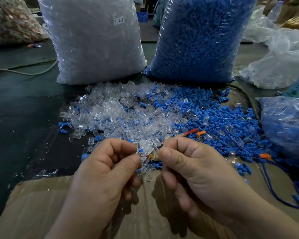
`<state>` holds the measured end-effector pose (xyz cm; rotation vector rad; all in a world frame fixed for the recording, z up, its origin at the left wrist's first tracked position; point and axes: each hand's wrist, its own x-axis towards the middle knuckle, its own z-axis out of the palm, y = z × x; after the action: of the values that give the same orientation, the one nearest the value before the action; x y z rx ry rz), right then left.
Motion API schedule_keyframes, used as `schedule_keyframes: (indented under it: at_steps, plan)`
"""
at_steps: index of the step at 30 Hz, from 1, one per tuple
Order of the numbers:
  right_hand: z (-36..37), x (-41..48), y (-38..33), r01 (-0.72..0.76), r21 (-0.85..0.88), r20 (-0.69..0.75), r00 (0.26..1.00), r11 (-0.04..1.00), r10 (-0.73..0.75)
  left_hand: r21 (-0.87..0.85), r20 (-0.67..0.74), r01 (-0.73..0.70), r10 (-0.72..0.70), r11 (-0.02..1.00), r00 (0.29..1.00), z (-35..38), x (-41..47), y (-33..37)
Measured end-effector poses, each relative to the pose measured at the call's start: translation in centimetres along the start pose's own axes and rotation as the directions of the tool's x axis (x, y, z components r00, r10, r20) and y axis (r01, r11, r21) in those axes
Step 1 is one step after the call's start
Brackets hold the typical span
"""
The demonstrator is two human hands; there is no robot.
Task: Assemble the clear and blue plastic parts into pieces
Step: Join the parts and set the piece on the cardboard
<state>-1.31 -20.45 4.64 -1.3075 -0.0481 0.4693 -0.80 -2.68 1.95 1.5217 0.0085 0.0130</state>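
Note:
A heap of loose clear plastic parts [114, 111] lies on the dark table, running on the right into a heap of blue plastic parts [228, 125]. My left hand [104, 171] is held over the near edge of the heap and pinches a small clear part [140, 152] between thumb and forefinger. My right hand [193, 169] is close beside it and grips a thin red-tipped tool [191, 131] whose wrapped end [152, 156] points at the clear part. What lies inside my curled fingers is hidden.
A big bag of clear parts [93, 40] and a big bag of blue parts [200, 40] stand behind the heaps. A smaller bag [286, 128] lies at the right. A cardboard sheet [33, 204] is under my hands. Orange pieces [201, 133] and a blue cord [273, 187] lie at the right.

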Motion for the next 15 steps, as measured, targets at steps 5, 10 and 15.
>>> schedule_keyframes:
  at_steps: [5,10,15]
  plan:
    - [0.37,0.13,0.1,0.004,-0.175,-0.081,0.997,0.985,-0.019,0.02,-0.006,0.005,-0.005,1.0,1.0,0.1,0.0,-0.04]
    - [0.41,0.21,0.44,-0.026,-0.1,-0.037,0.999,0.995,0.022,0.06,0.012,-0.018,0.017,0.998,1.0,0.06,0.05,-0.07]
    - [0.74,0.42,0.63,0.055,-0.067,0.008,0.998,0.996,-0.054,0.059,0.009,-0.025,0.025,0.998,1.0,-0.03,0.1,-0.16]
